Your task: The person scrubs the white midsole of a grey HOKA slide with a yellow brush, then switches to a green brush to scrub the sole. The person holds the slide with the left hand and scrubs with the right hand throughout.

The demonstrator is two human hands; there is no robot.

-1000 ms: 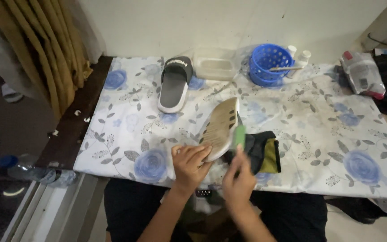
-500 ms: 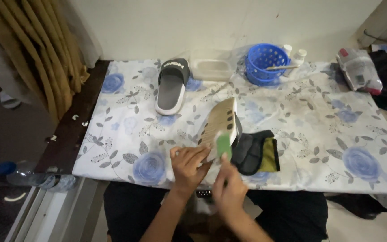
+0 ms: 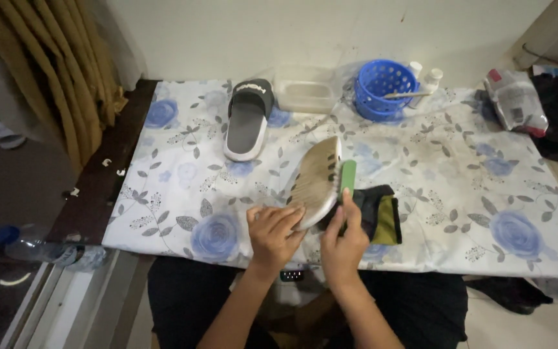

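My left hand (image 3: pixel 273 231) grips the heel end of a slide sandal (image 3: pixel 318 179) turned on its side, its ribbed beige sole facing left. My right hand (image 3: pixel 343 238) holds a green flat brush or sponge (image 3: pixel 348 178) against the sandal's edge. Both hands are near the table's front edge, above my lap. A second matching sandal (image 3: pixel 248 120), black strap and grey footbed, lies flat at the back left of the floral cloth (image 3: pixel 460 187). A dark cloth with a yellow-green patch (image 3: pixel 384 216) lies under and right of the held sandal.
A clear plastic tub (image 3: pixel 305 95) and a blue perforated basket (image 3: pixel 383 87) stand at the back, with small white bottles (image 3: pixel 426 81) beside it. A wrapped packet (image 3: pixel 516 103) lies at the far right. Curtains (image 3: pixel 53 71) hang left; a plastic bottle (image 3: pixel 40 249) lies on the floor.
The green pad in my right hand has slid up along the sandal's edge from near its lower end. My left hand keeps its hold on the sandal.
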